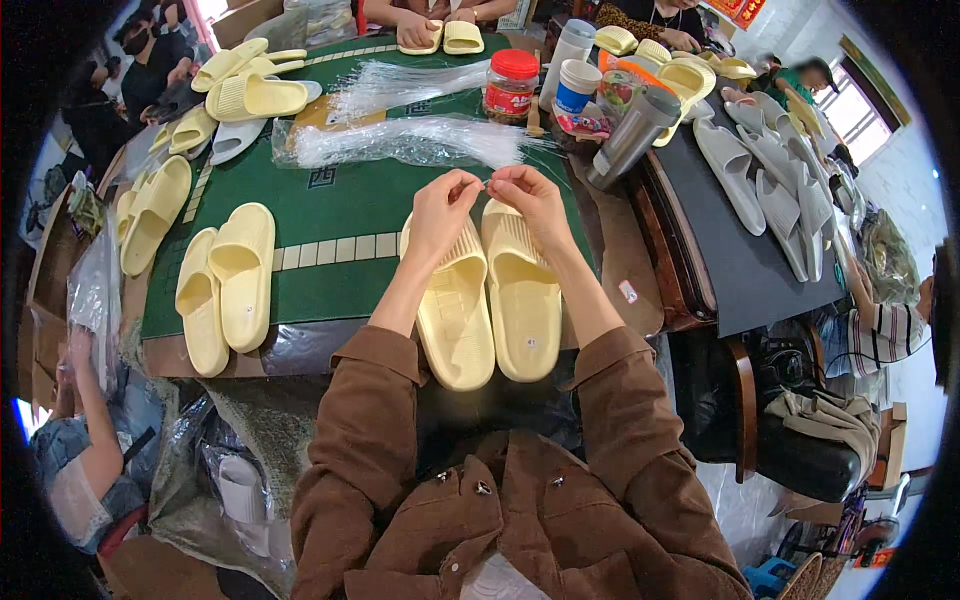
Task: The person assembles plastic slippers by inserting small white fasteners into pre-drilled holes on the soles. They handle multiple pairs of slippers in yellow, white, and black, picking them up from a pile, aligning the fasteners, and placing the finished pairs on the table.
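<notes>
Over the toe ends of a pair of pale yellow slides, my left hand and my right hand meet, thumbs and fingers pinched. A small thin bit shows between their fingertips, too fine to name. The left slide and the right slide lie side by side on the table, heels toward me, their straps partly hidden by my hands and wrists. Just beyond my fingers lies a bundle of clear plastic strands in a clear bag, with a second strand bundle farther back.
At left rests another yellow pair, with more yellow slides behind. A red-lidded jar, a paper cup and a steel flask stand at back right. Grey slides cover the dark right-hand table. Co-workers sit around.
</notes>
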